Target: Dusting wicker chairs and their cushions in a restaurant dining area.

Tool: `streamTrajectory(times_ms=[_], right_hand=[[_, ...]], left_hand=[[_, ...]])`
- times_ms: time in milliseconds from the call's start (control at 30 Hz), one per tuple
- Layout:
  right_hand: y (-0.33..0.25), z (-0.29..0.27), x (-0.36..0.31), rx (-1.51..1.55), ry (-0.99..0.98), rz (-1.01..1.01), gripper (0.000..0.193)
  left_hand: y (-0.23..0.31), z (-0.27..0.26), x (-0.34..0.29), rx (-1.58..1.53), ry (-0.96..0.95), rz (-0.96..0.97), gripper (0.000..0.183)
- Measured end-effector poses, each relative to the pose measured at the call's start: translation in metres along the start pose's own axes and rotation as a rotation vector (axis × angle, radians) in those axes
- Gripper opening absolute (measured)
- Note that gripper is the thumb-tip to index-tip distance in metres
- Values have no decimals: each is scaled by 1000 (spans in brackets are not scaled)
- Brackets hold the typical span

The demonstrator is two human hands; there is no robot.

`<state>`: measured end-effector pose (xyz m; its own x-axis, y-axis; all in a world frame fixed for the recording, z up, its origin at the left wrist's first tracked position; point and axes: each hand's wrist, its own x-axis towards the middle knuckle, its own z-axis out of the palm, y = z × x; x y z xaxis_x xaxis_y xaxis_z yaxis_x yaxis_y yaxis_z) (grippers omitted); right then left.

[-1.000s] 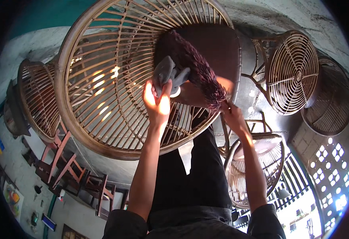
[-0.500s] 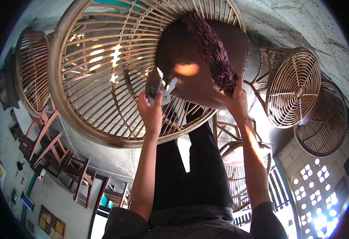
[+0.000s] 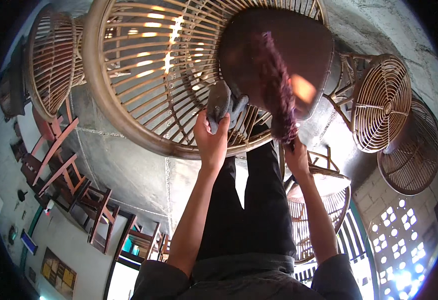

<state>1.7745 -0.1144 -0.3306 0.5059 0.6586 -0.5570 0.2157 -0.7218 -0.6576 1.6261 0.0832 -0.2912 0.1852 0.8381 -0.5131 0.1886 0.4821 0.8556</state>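
Note:
My left hand (image 3: 212, 142) is closed around a bunched grey cloth (image 3: 219, 102), with the thumb pressed on its near side. The cloth is held above the slatted near part of a big round rattan chair (image 3: 95, 65). In my right hand (image 3: 296, 161) is the handle end of a feather duster (image 3: 279, 92) with dark purplish-red feathers. Its feathered head is smeared by motion and points away from me over the dark brown seat cushion (image 3: 241, 57). I cannot tell whether the feathers touch the cushion.
More rattan chairs stand at the left (image 3: 54, 60) and the right (image 3: 388, 105). Another rattan chair (image 3: 324, 197) is beside my right forearm. Dark wooden chairs (image 3: 96, 215) line the lower left. A rough pale wall (image 3: 389, 40) rises at the far right.
The duster has swung nearer and more upright, its handle end now lower over the chair's front rim. The rattan chair has shifted up and right in view. Both hands keep their grip.

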Motion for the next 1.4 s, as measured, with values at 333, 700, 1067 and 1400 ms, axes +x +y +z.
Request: streamTrajectory(times_ms=[333,700,1067,1400], right_hand=[[5,-12,-18,-319,-132,-57,61],[-52,-106,102,-443,-230,-190,36],[-72,-150,160,-448,-374,-211,41],[-64,-144,156,-337,-320,-152,37]], left_hand=[[-2,-20,-3,28,-47,72,15],[14,5,33,-25,-26,98,15],[57,56,80,50,3,143,13],[56,74,96,118,-28,139,18]])
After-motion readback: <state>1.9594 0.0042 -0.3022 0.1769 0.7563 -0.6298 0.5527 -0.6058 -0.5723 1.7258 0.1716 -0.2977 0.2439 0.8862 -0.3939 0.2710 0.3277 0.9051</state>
